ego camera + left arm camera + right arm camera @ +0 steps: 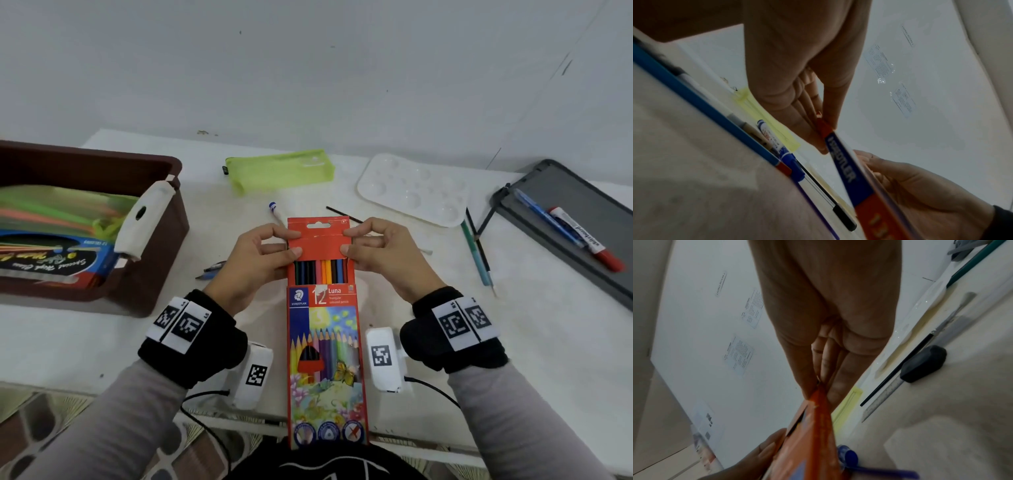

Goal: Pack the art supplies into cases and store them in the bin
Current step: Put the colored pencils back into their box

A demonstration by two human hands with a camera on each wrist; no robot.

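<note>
White tabletop [394,274]: pencil box [323,342] at frame centre.
Left hand [255,263] and right hand [387,257] pinch its red flap; advisable to tuck squarely, then bin [150,274] at left.

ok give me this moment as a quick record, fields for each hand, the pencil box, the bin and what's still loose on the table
left hand: pinches the flap's left edge
right hand: pinches the flap's right edge
pencil box: held over the table edge, flap up, pencils showing
bin: brown, far left, holds a packet
green pouch: behind the box
palette: right of the pouch
grey tray: far right, markers on it
</note>
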